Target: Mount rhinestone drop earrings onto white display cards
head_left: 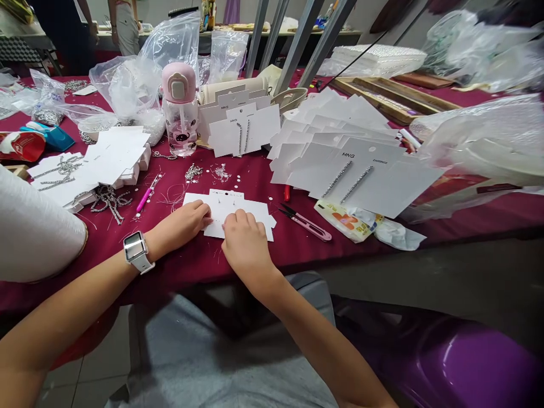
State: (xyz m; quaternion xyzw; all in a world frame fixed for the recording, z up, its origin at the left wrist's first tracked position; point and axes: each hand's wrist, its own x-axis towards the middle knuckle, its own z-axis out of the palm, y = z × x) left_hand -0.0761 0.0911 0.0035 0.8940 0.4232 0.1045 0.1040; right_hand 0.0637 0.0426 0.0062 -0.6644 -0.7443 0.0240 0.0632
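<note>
A white earring card (217,207) lies on the maroon cloth in front of me, overlapping other white cards. Two small metal posts stick up near its top edge. My left hand (189,224), below a white-strapped watch (138,251), is closed at the card's left side with fingertips on it. From the lower edge, my right hand (247,245) grips the card with curled fingers; its fingertips are partly hidden. Small pink-handled thread snips (308,224) lie right of the card. A magenta hook tool (145,198) rests to the left.
Finished earring cards (361,170) are fanned out at the right, beside a wet-wipe packet (351,220). A pink-lidded bottle (179,107) stands behind. Silver chains (108,199) and stacked cards (117,153) sit left, near a large white roll (38,226). Metal posts (300,42) rise behind.
</note>
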